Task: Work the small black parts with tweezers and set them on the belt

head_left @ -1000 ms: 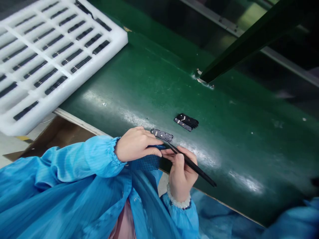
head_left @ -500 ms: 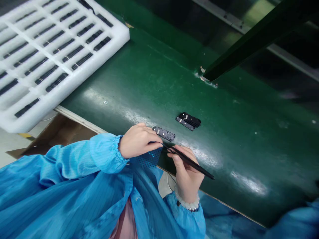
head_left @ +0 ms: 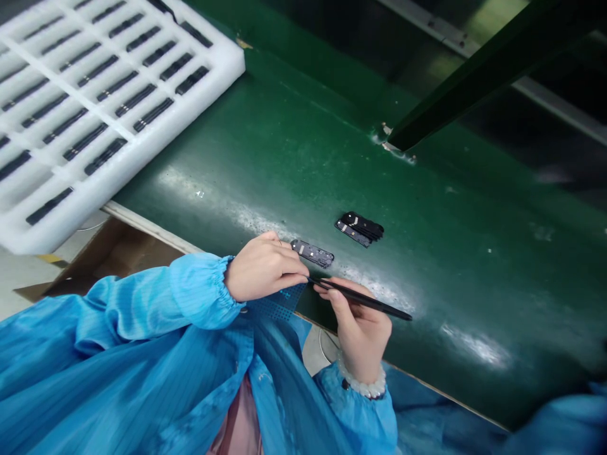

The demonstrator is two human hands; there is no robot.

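My right hand (head_left: 363, 322) pinches a pair of black tweezers (head_left: 374, 300), their tips pointing left to my left fingertips. My left hand (head_left: 265, 268) is closed, with thumb and fingers pressed together at the tweezer tips. What it grips is hidden. Just under it shows a blue perforated sheet (head_left: 279, 303) with small light-blue bits on it, at the table's front edge. A slim dark circuit board (head_left: 313, 253) lies against the fingers of my left hand. A little farther back, several similar boards (head_left: 360, 229) lie in an overlapping pile.
A white foam tray (head_left: 156, 142) at the left holds rows of dark slim parts in slots. Below it stands a cardboard box (head_left: 107, 253). A dark green post (head_left: 455, 82) rises from the green table (head_left: 265, 145). Blue cloth (head_left: 564, 423) shows at the lower right.
My right hand has shifted slightly right, and the tweezers have tilted flatter, their back end higher. My left hand stays almost in place. The boards have not moved on the table.
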